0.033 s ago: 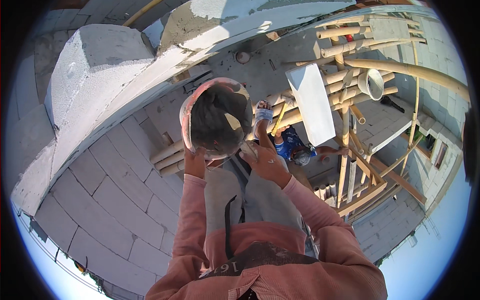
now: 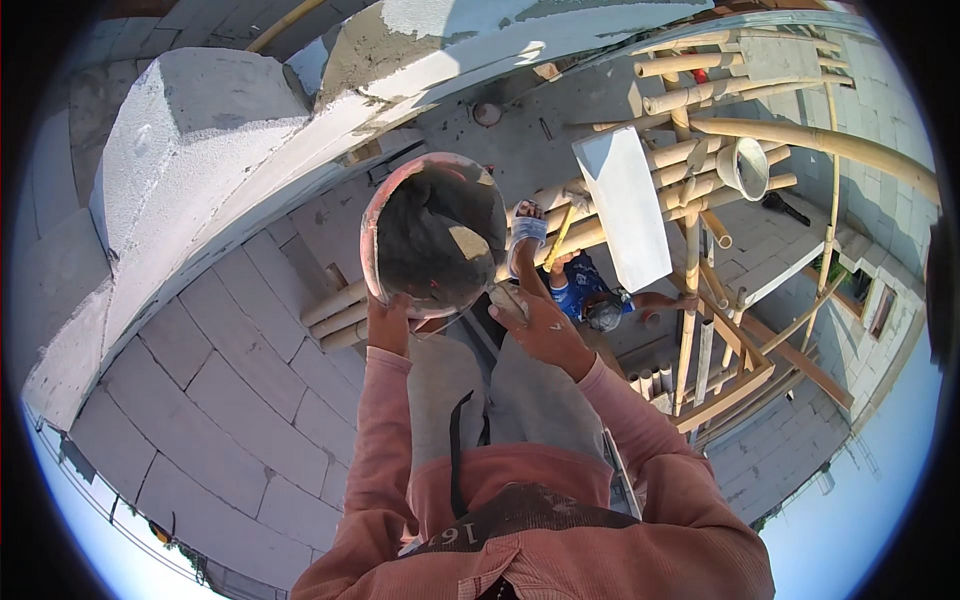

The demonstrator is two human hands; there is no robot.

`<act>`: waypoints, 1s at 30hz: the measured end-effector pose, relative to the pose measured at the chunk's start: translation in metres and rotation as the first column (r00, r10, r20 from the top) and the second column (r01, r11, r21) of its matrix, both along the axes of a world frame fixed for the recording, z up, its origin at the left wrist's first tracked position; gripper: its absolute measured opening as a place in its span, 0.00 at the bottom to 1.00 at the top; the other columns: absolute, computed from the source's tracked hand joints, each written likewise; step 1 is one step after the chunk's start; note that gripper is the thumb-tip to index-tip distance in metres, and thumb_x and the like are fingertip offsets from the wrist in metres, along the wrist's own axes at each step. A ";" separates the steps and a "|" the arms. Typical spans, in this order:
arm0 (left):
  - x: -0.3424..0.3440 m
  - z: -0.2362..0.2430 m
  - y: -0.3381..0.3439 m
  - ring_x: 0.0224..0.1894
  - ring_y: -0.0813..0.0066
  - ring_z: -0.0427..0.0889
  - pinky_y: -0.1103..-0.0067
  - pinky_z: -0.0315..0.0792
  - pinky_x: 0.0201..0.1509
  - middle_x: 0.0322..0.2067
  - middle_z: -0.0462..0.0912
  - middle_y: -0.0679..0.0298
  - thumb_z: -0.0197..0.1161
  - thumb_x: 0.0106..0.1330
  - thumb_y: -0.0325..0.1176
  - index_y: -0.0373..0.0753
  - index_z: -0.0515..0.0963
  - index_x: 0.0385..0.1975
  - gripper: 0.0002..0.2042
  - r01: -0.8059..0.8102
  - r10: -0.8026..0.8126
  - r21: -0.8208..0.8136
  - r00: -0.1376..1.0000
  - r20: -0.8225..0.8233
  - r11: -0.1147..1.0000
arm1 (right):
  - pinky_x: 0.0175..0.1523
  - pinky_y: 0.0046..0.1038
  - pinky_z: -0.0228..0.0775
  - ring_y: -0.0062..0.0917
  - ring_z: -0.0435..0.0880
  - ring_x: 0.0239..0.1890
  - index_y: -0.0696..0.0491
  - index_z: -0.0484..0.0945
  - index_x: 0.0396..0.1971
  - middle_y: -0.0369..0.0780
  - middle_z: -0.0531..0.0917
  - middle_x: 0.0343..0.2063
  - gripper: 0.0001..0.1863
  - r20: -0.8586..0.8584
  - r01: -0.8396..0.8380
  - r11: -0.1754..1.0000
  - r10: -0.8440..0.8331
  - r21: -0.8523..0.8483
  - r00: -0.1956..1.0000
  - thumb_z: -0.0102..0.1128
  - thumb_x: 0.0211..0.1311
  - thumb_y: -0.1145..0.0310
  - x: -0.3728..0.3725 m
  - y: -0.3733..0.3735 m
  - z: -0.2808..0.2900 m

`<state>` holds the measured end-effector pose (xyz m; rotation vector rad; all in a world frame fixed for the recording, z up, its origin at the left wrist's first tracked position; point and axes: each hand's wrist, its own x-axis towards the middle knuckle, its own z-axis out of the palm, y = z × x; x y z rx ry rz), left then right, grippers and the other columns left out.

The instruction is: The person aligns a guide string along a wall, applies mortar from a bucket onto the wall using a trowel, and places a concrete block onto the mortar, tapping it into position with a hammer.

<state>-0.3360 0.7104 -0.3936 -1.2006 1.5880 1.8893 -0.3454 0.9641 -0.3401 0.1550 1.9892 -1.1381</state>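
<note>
Round, reddish, mortar-crusted bucket (image 2: 369,248) sits ahead on my feed, beyond a dark shirt panel (image 2: 540,508) with pale print. My left hand (image 2: 391,324) grips the bucket's near edge, fingers mostly hidden; my right hand (image 2: 546,326) curls round a pale handle-like piece (image 2: 507,299) beside it.

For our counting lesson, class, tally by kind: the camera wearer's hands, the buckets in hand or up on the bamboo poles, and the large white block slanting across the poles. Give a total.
Hands: 2 (left hand, right hand)
Buckets: 2 (reddish bucket, pale bucket)
Blocks: 1 (white block)
Total: 5
</note>
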 end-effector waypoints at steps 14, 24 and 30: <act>-0.034 -0.002 0.017 0.44 0.54 0.85 0.56 0.87 0.47 0.42 0.77 0.54 0.52 0.63 0.20 0.33 0.65 0.52 0.17 -0.260 0.251 0.309 0.965 0.071 0.915 | 0.17 0.19 0.65 0.18 0.72 0.15 0.55 0.69 0.55 0.41 0.78 0.31 0.20 0.733 0.781 0.300 -0.278 -0.548 0.621 0.49 0.74 0.56 -0.044 0.056 0.012; -0.031 0.008 0.016 0.44 0.51 0.85 0.57 0.88 0.46 0.45 0.77 0.50 0.51 0.62 0.20 0.30 0.63 0.53 0.18 -0.249 0.234 0.310 0.969 0.085 0.917 | 0.30 0.32 0.75 0.30 0.81 0.27 0.58 0.68 0.62 0.41 0.79 0.34 0.27 -0.532 0.529 0.819 -0.556 -0.221 0.638 0.60 0.68 0.62 -0.150 0.031 -0.044; 0.000 0.019 -0.003 0.46 0.50 0.85 0.58 0.88 0.46 0.47 0.77 0.49 0.51 0.62 0.20 0.30 0.63 0.53 0.19 -0.297 0.275 0.311 0.955 0.114 0.903 | 0.37 0.37 0.77 0.39 0.83 0.35 0.51 0.71 0.63 0.42 0.79 0.40 0.29 -0.821 0.388 0.908 -0.097 0.159 0.563 0.65 0.63 0.64 -0.099 -0.011 -0.061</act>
